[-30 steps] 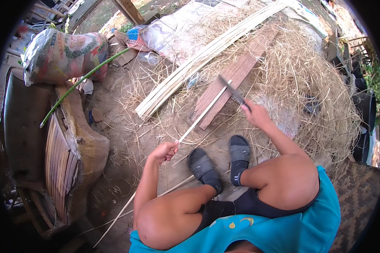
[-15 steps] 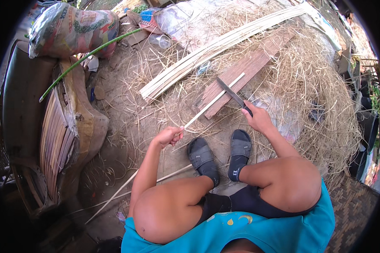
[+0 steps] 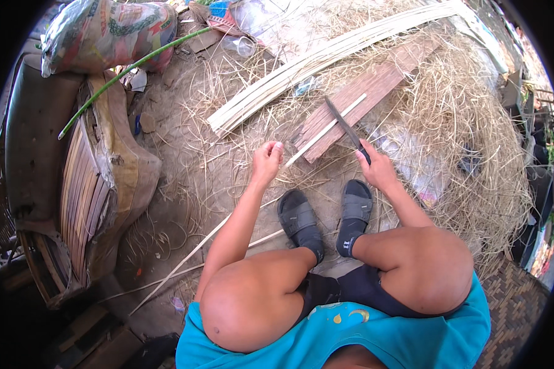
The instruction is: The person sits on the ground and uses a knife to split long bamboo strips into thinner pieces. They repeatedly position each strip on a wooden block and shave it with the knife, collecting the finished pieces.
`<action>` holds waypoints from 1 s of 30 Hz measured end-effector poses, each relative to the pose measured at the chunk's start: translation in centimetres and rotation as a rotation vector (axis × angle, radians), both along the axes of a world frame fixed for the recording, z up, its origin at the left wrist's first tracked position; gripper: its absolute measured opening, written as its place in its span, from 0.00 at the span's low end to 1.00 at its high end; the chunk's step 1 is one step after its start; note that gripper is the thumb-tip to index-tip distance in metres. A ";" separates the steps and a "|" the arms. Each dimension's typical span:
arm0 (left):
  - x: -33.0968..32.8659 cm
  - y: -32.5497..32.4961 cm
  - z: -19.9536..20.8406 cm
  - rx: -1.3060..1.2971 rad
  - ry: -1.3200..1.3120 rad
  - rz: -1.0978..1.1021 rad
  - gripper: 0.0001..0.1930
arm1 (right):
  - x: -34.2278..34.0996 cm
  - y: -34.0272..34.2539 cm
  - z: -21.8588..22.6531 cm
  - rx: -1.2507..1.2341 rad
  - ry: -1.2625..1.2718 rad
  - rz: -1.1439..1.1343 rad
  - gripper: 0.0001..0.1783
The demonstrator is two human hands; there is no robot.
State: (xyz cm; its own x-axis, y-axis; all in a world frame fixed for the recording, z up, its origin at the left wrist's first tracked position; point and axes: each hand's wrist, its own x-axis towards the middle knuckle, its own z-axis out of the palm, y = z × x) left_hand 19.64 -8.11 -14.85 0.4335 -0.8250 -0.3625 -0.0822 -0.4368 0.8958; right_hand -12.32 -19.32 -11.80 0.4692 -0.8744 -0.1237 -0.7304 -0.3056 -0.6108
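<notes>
My right hand (image 3: 378, 167) grips the dark handle of a knife (image 3: 346, 126). The blade slants up and left, crossing a thin pale bamboo strip (image 3: 357, 103) over a brown wooden board (image 3: 385, 77). My left hand (image 3: 268, 162) is closed beside the near part of that strip, fingers curled and thumb side up. Whether anything is pinched in those fingers does not show. The strip runs down and left past my left wrist, which hides part of it.
A bundle of pale split strips (image 3: 326, 58) lies beyond the board. Curly shavings (image 3: 468, 123) heap at right. At left stand a worn chair (image 3: 135, 166), a stuffed sack (image 3: 120, 34) and a green stalk (image 3: 129, 71). My sandaled feet (image 3: 298, 215) are between my hands.
My left hand has moved up and forward from its grip on the strip. The knife and right hand shift slightly right in view, and the whole view has shifted a little.
</notes>
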 end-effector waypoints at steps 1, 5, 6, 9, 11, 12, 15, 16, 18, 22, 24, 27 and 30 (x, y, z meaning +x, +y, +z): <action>0.7 0.1 -0.3 -0.042 0.072 0.148 0.17 | 0.1 0.1 0.0 0.001 0.012 0.003 0.29; 1.8 2.2 1.1 0.045 0.005 0.021 0.20 | -0.5 -0.1 -0.8 -0.020 0.042 -0.024 0.29; 1.0 2.5 3.4 0.178 -0.062 -0.200 0.19 | -1.1 -0.1 -0.9 -0.044 0.080 -0.034 0.29; 0.2 4.6 7.7 0.286 -0.352 -0.562 0.18 | -1.4 -0.5 -0.9 -0.105 0.144 -0.073 0.29; 0.2 6.7 8.2 0.261 -0.456 -0.608 0.17 | -1.7 -1.0 -1.0 -0.108 0.186 -0.128 0.30; 1.0 7.6 8.0 0.239 -0.460 -0.591 0.17 | -2.3 -1.5 -1.3 -0.107 0.173 -0.160 0.30; 5.1 12.2 7.0 0.451 -0.451 -0.666 0.16 | -4.0 -2.6 -2.0 -0.061 0.142 -0.239 0.30; 7.5 14.8 6.0 0.546 -0.426 -0.738 0.17 | -4.3 -2.9 -2.2 -0.069 0.111 -0.234 0.30; 11.8 19.4 4.9 0.666 -0.536 -0.987 0.17 | -5.8 -3.1 -2.6 -0.093 0.057 -0.237 0.30; 14.3 19.1 5.5 1.031 -0.446 -1.362 0.20 | -4.7 -2.5 -3.4 -0.039 -0.011 -0.215 0.29; 10.9 14.7 8.1 0.857 -0.276 -1.264 0.20 | -6.0 -2.7 -5.5 -0.186 -0.130 -0.245 0.29; 7.5 12.7 9.0 0.720 -0.005 -0.980 0.22 | -5.0 -2.1 -5.1 -0.061 -0.088 -0.277 0.28; 4.5 8.4 10.9 0.716 0.009 -0.857 0.24 | -4.9 -2.5 -3.9 0.075 -0.057 -0.274 0.28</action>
State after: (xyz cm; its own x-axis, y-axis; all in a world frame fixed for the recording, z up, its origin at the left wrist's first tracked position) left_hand 24.10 0.28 -3.92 -0.1836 -0.4491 -0.8744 -0.5987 -0.6544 0.4618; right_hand -17.25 -21.79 -15.66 0.2244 -0.9590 -0.1732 -0.7433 -0.0535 -0.6669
